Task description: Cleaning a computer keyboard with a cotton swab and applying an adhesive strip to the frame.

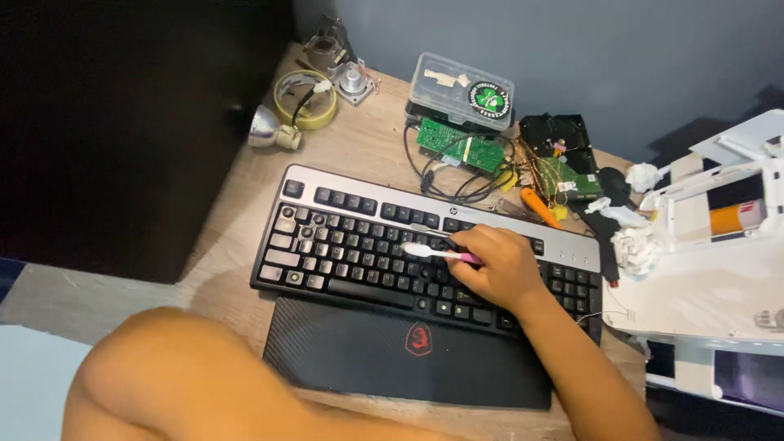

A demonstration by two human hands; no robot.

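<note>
- Centrally, toothbrush (431,252): white head and neck, pink handle, lying nearly flat over the middle key rows of the keyboard (343,245), bristle end pointing left and resting on or just above the keys. Judged light, stiff in the handle with some give at the neck, bristles soft; smooth plastic, so likely a little slippery. Best taken by the pink handle, well back from the head.
- Right hand (500,265): fingers curled shut round the pink handle end, thumb side toward the head; heel of the hand hovers over or rests on the right-hand keys. Forearm runs off to the lower right.
- Left hand: not seen as such. A blurred bare limb (175,380) fills the lower left; whether any hand there is open or shut cannot be told.
- Keyboard: black keys, silver upper band, set aslant on a wooden desk (245,175). Judged rigid, moderately heavy, keycaps liable to pop off under hard levering.
- Wrist rest (412,351): black, ribbed, red emblem, touching the keyboard's near edge.
- Behind the keyboard: green circuit board (460,147) with tangled wires, clear plastic box (461,91), orange-handled tool (541,207), tape roll (305,100), reflector lamp bulb (272,131).
- Right side: crumpled tissues (635,247) beside a white machine casing (710,278).
</note>
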